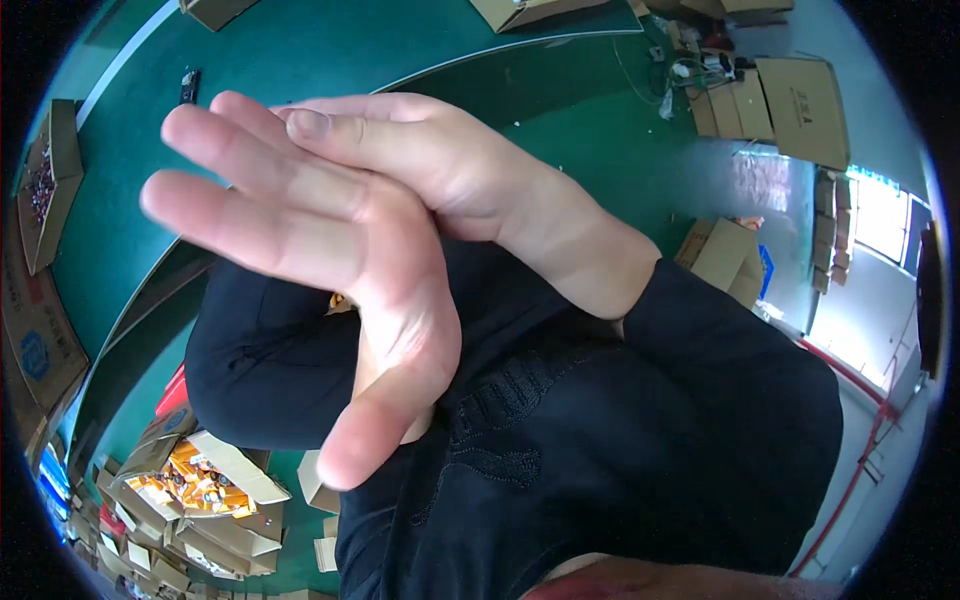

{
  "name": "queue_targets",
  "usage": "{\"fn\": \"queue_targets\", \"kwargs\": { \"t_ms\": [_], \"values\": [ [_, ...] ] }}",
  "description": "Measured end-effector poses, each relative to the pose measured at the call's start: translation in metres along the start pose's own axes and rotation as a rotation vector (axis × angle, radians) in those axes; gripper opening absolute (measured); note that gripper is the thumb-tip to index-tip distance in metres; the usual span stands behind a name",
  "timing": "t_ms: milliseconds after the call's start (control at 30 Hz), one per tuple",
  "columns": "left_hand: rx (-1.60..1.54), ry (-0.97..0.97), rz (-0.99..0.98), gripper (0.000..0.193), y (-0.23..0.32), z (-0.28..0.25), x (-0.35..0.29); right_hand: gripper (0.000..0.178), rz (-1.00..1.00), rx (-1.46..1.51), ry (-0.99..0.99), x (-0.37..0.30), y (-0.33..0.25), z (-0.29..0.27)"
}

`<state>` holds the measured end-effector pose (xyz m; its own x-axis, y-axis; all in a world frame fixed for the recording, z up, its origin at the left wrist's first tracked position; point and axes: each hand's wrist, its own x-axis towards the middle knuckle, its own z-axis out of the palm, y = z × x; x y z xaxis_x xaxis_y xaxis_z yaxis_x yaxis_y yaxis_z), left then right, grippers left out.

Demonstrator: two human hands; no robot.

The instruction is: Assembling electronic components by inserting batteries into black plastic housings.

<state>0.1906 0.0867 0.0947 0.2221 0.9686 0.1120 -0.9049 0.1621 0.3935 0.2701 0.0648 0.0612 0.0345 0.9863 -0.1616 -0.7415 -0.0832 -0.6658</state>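
Note:
My left hand (395, 240) is held up close to the camera, palm showing, with its fingers stretched out to the upper left and the thumb pointing down. Nothing lies in its palm. From the right, my right hand (440, 150) comes out of a black sleeve (740, 350) and clasps the left hand along its far edge. The right thumb rests across the left hand near the base of its fingers; the other right fingers are hidden behind it. Both hands are above my lap in dark trousers (260, 370), beside a green tabletop (330, 50).
A small black object (190, 86) lies on the tabletop. At the left stands a carton of small dark pieces (62, 180). Lower left, an open carton (262, 485) holds orange packages (195, 478). More cartons (805, 110) stand at the upper right, near a window (880, 220).

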Motion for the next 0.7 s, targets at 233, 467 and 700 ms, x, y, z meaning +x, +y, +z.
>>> {"fn": "queue_targets", "kwargs": {
  "t_ms": [233,467,700],
  "values": [
    [-0.027,0.039,-0.120,0.118,0.012,-0.003,0.008,0.085,-0.404,-0.063,0.180,-0.014,0.029,0.030],
    [-0.173,-0.022,-0.281,0.120,0.022,-0.030,0.019,0.089,-0.525,-0.113,0.130,-0.025,0.056,0.027],
    [-0.103,0.034,-0.256,0.126,-0.002,-0.019,0.011,0.088,-0.564,-0.128,0.175,-0.036,0.055,0.005]
  ]
}}
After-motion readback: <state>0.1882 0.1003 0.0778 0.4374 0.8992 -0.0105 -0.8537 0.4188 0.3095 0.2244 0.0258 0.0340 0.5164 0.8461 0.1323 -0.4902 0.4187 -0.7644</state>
